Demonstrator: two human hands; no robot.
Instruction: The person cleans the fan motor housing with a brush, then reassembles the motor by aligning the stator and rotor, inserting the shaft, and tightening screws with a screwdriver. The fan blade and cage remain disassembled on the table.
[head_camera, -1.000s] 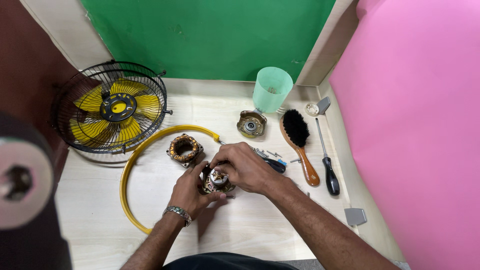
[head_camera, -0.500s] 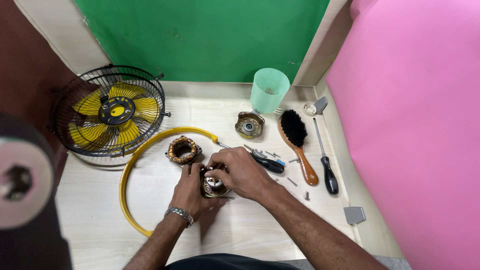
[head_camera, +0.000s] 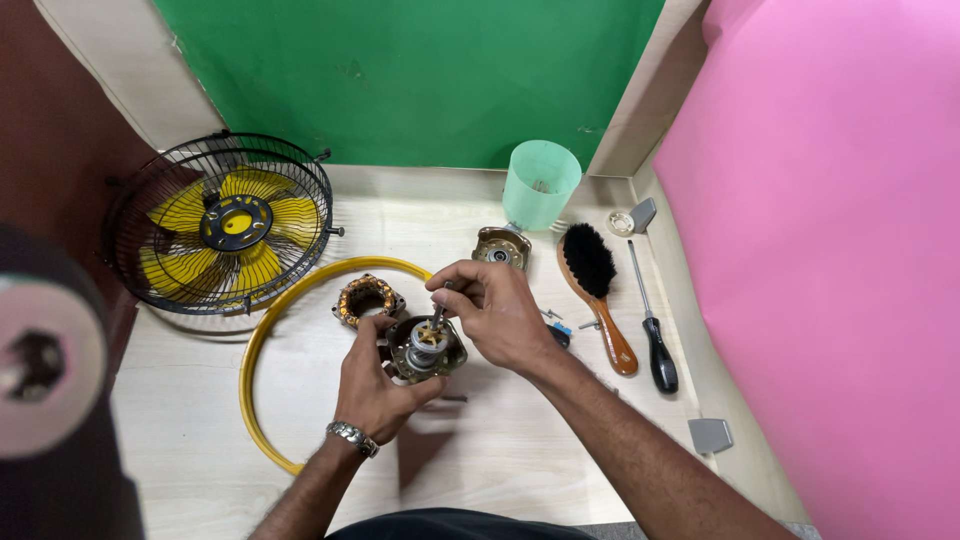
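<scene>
Left hand (head_camera: 375, 385) cupped shut under the motor (head_camera: 427, 347), right hand (head_camera: 495, 310) pinching its shaft (head_camera: 437, 318) from above: likely dense, rigid, greasy; best gripped by the housing rim.

Centre: motor housing (head_camera: 428, 348) between left hand (head_camera: 375, 385) and right hand (head_camera: 495, 310).
Left: stator coil (head_camera: 366, 298), fan (head_camera: 222, 224) behind.
Right: brush (head_camera: 597, 290), screwdriver (head_camera: 652, 330).
Behind: cup (head_camera: 540, 185).
</scene>
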